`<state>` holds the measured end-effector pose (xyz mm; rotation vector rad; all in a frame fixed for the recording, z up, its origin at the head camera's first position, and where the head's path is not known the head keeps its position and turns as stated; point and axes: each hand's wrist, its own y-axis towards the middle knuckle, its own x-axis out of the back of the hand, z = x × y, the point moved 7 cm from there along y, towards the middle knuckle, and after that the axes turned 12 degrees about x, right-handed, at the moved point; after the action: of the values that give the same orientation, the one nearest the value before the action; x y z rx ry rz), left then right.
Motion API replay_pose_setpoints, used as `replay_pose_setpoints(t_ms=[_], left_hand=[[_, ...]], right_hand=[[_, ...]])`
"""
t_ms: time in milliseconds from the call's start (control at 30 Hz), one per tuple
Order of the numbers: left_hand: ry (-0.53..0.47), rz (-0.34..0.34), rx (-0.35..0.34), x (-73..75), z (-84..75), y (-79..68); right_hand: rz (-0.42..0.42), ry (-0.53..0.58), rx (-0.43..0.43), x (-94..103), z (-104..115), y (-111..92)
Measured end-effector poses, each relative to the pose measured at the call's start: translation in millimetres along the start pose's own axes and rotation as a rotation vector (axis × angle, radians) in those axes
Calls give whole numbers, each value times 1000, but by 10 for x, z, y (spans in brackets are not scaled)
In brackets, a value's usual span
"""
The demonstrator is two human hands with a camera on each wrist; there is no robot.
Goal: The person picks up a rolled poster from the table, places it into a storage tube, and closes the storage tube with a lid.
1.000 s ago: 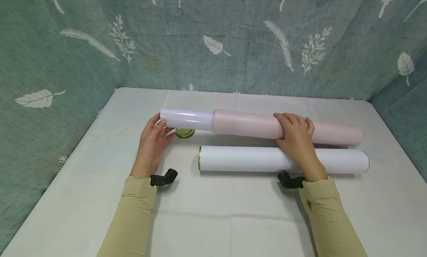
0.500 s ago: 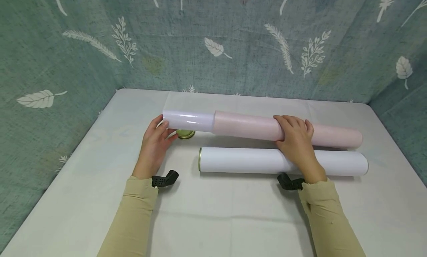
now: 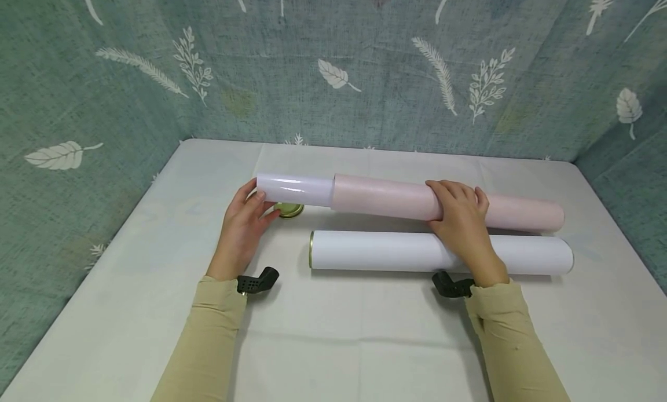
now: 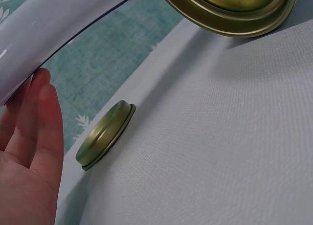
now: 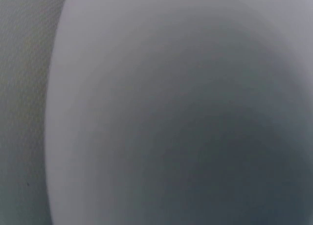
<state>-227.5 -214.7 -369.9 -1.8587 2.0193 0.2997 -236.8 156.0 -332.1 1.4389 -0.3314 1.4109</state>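
In the head view, a glossy white roll (image 3: 297, 190) sticks out of the left end of a pink tube (image 3: 385, 197). My left hand (image 3: 238, 231) holds the roll's outer left end, the thumb in front; the left wrist view shows fingers (image 4: 46, 120) against its underside. From above, my right hand (image 3: 462, 225) grips the pink tube right of its middle. How far the roll reaches inside is hidden. Just below the roll, partly covered, lies a gold metal lid (image 3: 289, 210).
A white tube (image 3: 375, 251) with a gold-rimmed left end lies in front of the pink one, beneath my right wrist. Its pale side (image 5: 146, 78) fills the right wrist view, blurred. A leaf-print curtain (image 3: 333, 112) borders the white-covered table (image 3: 323, 321).
My left hand has shifted slightly right, and a little less of the roll shows outside the pink tube. The right hand keeps its grip; the lid and white tube lie as before.
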Motion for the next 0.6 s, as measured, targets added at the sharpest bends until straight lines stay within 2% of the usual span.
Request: replay_pose_setpoints(t_ms=[600], left_hand=[[7,47,-6,-110,-25,-18]], right_hand=[[8,0,-5,19,13,10]])
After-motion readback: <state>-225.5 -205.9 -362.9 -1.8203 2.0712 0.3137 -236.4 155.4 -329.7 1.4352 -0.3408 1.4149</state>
